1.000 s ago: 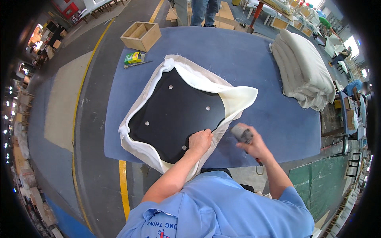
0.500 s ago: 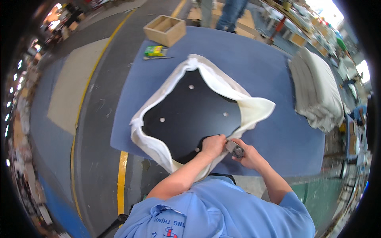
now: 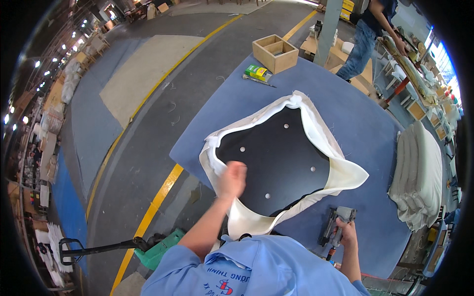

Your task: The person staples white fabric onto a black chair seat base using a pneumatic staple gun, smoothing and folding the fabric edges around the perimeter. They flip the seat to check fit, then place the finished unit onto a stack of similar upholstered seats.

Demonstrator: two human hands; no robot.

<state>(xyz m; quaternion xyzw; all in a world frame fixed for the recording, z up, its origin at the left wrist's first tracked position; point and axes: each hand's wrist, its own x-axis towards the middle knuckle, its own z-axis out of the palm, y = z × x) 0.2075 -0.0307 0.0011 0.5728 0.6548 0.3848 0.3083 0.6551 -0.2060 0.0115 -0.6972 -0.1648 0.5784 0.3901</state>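
A black seat board (image 3: 276,158) with cream fabric (image 3: 340,170) wrapped loosely round its edges lies upside down on the blue-covered table (image 3: 375,133). My left hand (image 3: 231,180) hovers blurred over the near left edge of the board, fingers curled, holding nothing that I can make out. At the near right edge of the table, beside the fabric's loose corner, my right hand (image 3: 345,232) grips a grey pneumatic staple gun (image 3: 335,222).
A stack of cream cushions (image 3: 419,172) lies at the table's right. A wooden box (image 3: 275,52) and a small green pack (image 3: 256,72) sit at the far corner. Another person (image 3: 368,34) stands beyond. A green pallet jack (image 3: 153,246) stands on the floor, left.
My view has swung left. My left hand has moved from the near edge by the gun to the board's left side. My right hand has drawn the staple gun back off the board.
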